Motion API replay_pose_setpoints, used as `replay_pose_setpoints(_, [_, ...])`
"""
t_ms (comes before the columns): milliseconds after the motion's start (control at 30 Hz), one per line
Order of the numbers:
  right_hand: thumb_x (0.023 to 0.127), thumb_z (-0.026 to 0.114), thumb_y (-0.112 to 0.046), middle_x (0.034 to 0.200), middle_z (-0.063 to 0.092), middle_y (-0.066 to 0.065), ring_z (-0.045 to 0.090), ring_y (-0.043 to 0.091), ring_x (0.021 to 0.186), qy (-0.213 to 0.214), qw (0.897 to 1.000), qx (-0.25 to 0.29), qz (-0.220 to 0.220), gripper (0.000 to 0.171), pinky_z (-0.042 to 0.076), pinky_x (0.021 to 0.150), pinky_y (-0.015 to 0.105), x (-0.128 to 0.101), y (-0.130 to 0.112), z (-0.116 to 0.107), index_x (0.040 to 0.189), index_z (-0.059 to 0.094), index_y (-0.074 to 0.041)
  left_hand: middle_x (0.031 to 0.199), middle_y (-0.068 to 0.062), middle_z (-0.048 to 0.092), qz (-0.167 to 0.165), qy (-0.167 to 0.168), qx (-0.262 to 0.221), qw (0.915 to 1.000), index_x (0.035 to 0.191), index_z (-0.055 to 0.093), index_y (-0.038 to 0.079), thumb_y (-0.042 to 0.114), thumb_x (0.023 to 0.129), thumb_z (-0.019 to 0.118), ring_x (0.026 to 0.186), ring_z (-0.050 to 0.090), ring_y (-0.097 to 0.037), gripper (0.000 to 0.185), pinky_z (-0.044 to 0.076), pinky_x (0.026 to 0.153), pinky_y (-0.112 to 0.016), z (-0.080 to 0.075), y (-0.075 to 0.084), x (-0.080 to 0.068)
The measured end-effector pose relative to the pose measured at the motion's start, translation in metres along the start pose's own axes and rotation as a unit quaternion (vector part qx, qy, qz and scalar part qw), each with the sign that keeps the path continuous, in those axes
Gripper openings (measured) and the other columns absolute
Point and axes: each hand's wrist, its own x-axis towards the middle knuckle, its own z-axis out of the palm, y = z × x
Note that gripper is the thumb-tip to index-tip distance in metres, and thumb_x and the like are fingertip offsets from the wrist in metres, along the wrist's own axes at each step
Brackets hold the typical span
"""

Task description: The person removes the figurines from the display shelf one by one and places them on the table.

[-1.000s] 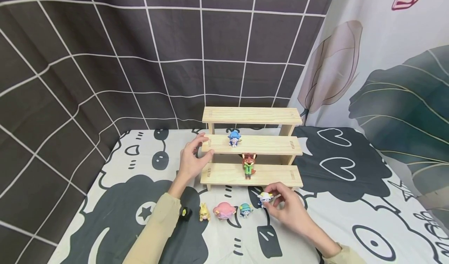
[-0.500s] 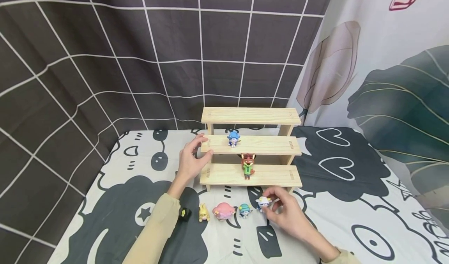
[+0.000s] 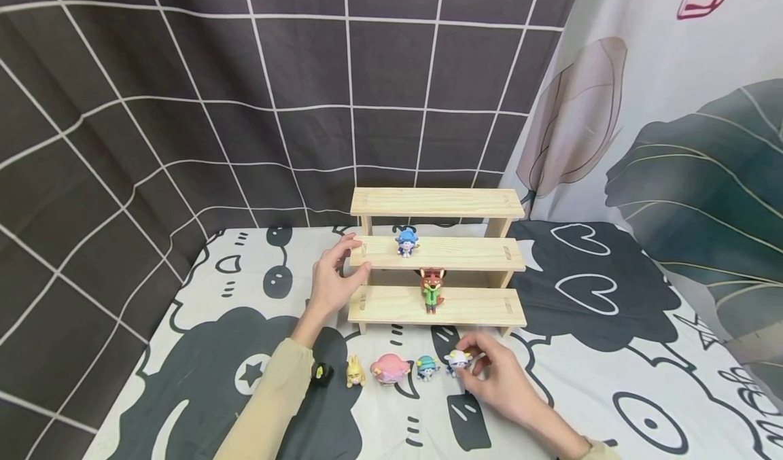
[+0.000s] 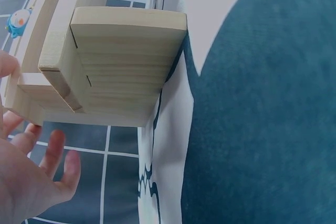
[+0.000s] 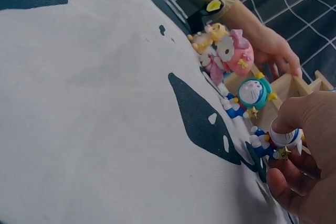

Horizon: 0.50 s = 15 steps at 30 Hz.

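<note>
You see pale pine stepped shelf [image 3: 437, 253]; blue figure [image 3: 406, 241], orange-and-green fox figure [image 3: 432, 288] on it. Below: black figure [image 3: 321, 373], yellow rabbit [image 3: 355, 371], pink figure [image 3: 389, 368], teal-capped figure [image 3: 426, 367], white-and-blue figure [image 3: 457, 361]. Bench cloth [image 3: 202, 351] white with black cartoon shapes. Your sleeves beige.

Table w/ cartoon-print cloth [image 3: 612, 351] carried a wooden 3-step shelf [image 3: 437, 253] & five small figurines [image 3: 391, 368] in front.
</note>
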Motion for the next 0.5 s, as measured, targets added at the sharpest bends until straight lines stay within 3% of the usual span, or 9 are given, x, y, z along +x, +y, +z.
replay_pose_setpoints(500, [0.067, 0.082, 0.014, 0.093, 0.062, -0.002, 0.058, 0.015, 0.066, -0.005, 1.0, -0.007, 0.008, 0.048, 0.051, 0.053, 0.026, -0.0051, 0.0017, 0.0047, 0.104, 0.061, -0.008, 0.14, -0.008, 0.058, -0.002, 0.001, 0.0, 1.0, 0.118, 0.068, 0.005, 0.012, 0.08, 0.077, 0.109, 0.059, -0.034, 0.04, 0.047, 0.09, -0.058, 0.0001, 0.0, 0.0001])
